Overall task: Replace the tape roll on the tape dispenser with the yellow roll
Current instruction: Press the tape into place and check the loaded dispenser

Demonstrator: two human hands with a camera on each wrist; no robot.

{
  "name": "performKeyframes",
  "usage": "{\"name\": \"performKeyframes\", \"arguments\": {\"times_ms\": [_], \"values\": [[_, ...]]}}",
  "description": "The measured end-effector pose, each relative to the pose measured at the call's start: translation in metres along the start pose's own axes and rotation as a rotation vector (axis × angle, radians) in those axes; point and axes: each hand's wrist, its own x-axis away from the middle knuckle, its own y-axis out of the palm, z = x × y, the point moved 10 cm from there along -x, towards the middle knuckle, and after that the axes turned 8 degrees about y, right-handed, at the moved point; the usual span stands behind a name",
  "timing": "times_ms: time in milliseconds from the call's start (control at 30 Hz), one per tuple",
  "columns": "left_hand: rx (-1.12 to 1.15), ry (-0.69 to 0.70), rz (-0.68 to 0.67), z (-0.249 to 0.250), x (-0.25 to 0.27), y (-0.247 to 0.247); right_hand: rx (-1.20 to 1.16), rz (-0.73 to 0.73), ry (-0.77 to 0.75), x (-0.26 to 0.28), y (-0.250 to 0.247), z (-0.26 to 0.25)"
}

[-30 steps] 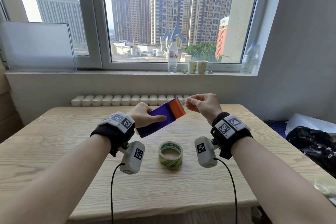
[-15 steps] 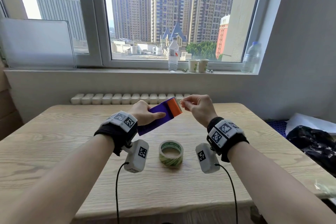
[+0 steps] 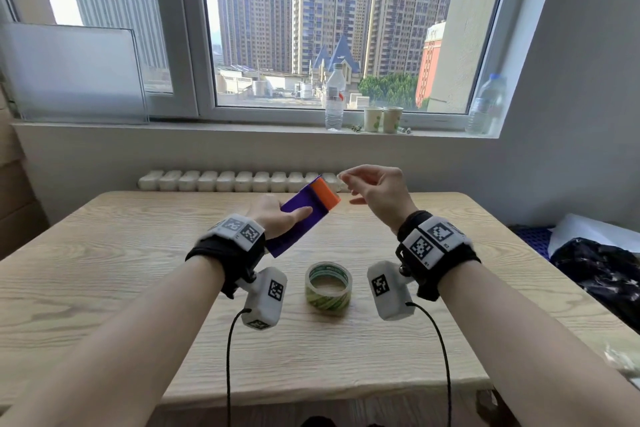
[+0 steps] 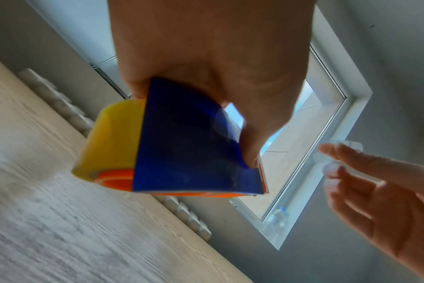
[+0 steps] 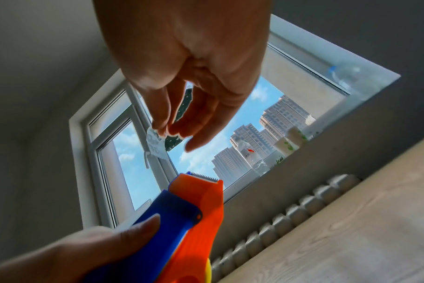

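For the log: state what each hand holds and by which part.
Left hand grips the tape dispenser around its blue body. Right hand pinches a small clear tape scrap at its fingertips.

No legible text, brand name or number appears in any view. The wrist bands (image 3: 434, 242) and the wrist camera housings (image 3: 265, 298) carry black-and-white square fiducial markers; these are coded patterns, not readable characters. Small print beside the markers is too small to read. The green tape roll (image 3: 328, 285) on the table (image 3: 104, 270) has printing on its inner core, illegible. The label on the water bottle (image 3: 334, 97) on the sill is also unreadable.
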Motion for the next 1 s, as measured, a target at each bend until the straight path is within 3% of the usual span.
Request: {"name": "performKeyframes", "arguments": {"times_ms": [200, 667, 1000], "values": [[0.038, -0.009, -0.037, -0.01, -0.001, 0.005, -0.079, -0.018, 0.089, 0.001, -0.006, 0.015], [-0.235, -0.081, -0.227, -0.039, -0.009, 0.04, -0.139, -0.055, 0.241, -0.006, -0.003, 0.076], [-0.467, -0.102, -0.288, -0.066, -0.024, 0.077, 0.138, -0.132, 0.345, -0.004, 0.008, 0.124]]}}
